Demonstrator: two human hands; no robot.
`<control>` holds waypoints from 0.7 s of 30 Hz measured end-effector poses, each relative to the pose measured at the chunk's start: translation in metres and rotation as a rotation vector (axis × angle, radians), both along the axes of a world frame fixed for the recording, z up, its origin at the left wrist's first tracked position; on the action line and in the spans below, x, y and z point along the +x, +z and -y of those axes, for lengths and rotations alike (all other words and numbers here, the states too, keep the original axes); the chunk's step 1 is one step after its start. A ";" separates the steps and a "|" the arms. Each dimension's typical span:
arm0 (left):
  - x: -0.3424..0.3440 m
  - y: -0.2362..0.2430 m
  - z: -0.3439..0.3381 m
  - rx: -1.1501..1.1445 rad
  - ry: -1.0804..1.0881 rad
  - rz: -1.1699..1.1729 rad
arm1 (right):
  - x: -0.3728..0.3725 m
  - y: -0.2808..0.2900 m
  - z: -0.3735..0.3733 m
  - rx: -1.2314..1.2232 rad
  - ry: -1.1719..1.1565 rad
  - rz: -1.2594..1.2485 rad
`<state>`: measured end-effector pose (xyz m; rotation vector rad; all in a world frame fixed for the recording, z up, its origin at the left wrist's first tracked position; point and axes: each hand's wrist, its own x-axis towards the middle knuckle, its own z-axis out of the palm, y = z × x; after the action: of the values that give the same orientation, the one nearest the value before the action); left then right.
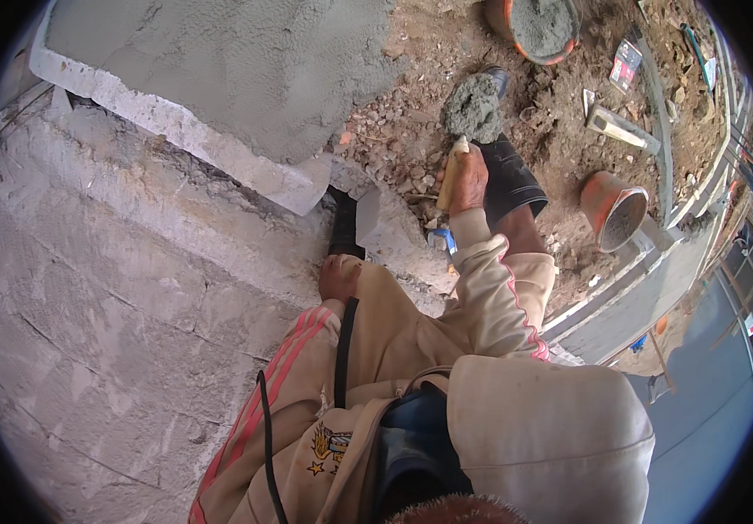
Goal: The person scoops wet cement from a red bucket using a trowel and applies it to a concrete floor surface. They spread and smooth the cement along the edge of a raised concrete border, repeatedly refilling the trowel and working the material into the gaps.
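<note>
My right hand (470, 185) is closed round the pale wooden handle of a trowel (449, 185). Wet grey mortar (473, 109) is heaped over the trowel's blade and hides it. The load hangs above the rubble ground, in front of my right boot (507, 175). My left hand (339, 278) rests on my bent left knee with nothing visible in it; its fingers curve over the trouser cloth and show only in part. To the left of the trowel, a slab (219, 79) carries a broad layer of wet grey mortar.
An orange bucket of mortar (560, 59) stands at the top; another orange bucket (602, 210) leans at the right. Between them lies a float (621, 129) near a red-and-white packet (625, 65). A rough block wall (114, 306) fills the left. Low concrete edging (604, 293) runs along the right.
</note>
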<state>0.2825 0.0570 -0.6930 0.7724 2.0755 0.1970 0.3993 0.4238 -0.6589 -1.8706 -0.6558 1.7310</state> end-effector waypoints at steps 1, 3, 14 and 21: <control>-0.002 -0.001 0.006 0.013 0.018 -0.003 | -0.017 0.005 0.030 -0.025 -0.051 0.027; -0.007 -0.004 0.020 0.035 0.030 -0.033 | -0.053 0.002 0.080 -0.017 -0.058 0.109; -0.032 0.010 0.050 0.089 0.152 -0.069 | -0.209 -0.087 0.154 0.029 -0.025 0.362; -0.028 0.013 0.027 0.067 0.213 -0.006 | -0.123 -0.049 0.170 -0.181 -0.065 0.047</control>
<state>0.2546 0.0295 -0.6803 0.5913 2.1650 0.3837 0.2768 0.2539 -0.7076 -2.0368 -0.4634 1.7598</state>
